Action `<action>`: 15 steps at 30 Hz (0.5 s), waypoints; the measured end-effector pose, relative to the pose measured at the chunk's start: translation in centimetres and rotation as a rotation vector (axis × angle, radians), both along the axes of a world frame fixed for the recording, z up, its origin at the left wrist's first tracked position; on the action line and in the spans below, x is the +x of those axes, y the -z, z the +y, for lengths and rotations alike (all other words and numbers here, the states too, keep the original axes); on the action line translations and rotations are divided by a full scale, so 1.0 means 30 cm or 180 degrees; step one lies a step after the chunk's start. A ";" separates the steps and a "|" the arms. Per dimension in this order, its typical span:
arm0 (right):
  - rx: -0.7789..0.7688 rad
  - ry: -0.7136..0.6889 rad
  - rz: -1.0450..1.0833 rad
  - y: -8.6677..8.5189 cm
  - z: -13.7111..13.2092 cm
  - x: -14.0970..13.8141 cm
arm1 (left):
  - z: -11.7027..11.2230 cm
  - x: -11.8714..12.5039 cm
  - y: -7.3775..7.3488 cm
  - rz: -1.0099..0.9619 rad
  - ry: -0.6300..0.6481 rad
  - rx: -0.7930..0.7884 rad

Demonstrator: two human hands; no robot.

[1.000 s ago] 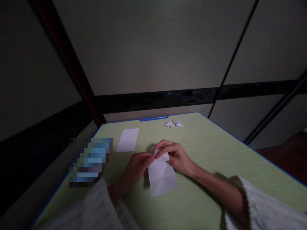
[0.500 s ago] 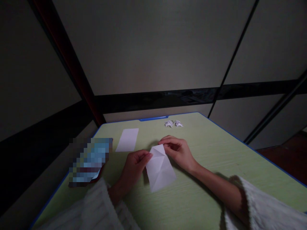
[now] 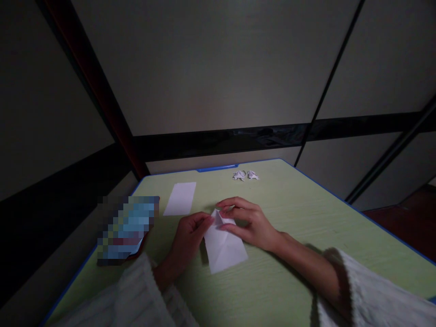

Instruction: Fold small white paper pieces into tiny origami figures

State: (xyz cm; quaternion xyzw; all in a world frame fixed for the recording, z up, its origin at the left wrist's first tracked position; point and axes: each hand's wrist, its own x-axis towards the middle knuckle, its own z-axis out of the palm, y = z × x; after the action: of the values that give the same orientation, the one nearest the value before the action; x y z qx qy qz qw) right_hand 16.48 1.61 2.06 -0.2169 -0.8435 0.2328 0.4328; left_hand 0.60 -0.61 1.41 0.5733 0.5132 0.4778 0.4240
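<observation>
A creased white sheet of paper [image 3: 223,247] lies on the pale green table [image 3: 293,218] in front of me. My left hand [image 3: 187,238] pinches its far left edge, fingers closed on the paper. My right hand [image 3: 247,220] presses on the sheet's far end, with fingers bent over a folded flap. Both wrists come out of white knitted sleeves.
A plain white paper rectangle [image 3: 180,198] lies at the back left. Two small folded white paper figures [image 3: 245,175] sit near the far edge. A pixelated blue object [image 3: 126,229] rests at the left edge. The table has a blue rim; walls stand close behind.
The far end of the sheet was opened out flat, then folded down again. My right hand has moved from the top corner onto the flap, and the sheet shifted slightly left.
</observation>
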 end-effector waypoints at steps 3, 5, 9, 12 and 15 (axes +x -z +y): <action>-0.0415 -0.0100 0.0133 -0.010 -0.002 -0.007 | 0.001 0.000 0.000 0.0000 -0.0008 -0.0040; -0.0672 -0.0116 0.0245 -0.015 -0.002 -0.011 | 0.001 0.000 0.000 -0.0003 -0.0048 -0.0078; -0.1050 -0.0015 0.0396 -0.019 -0.007 -0.024 | -0.001 -0.002 0.003 0.0090 -0.0178 0.0051; -0.1441 -0.0042 0.0594 -0.014 -0.016 -0.038 | -0.007 -0.004 0.004 0.0190 -0.0254 0.0240; -0.2162 -0.0215 0.1024 0.000 -0.016 -0.048 | -0.014 -0.002 0.001 0.0197 -0.0315 0.0316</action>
State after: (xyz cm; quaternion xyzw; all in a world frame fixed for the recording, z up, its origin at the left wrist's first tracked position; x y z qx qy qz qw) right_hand 15.05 1.13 2.08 -0.2808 -0.6461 0.5445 0.4552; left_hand 0.54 -1.02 1.39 0.5821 0.5294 0.5050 0.3548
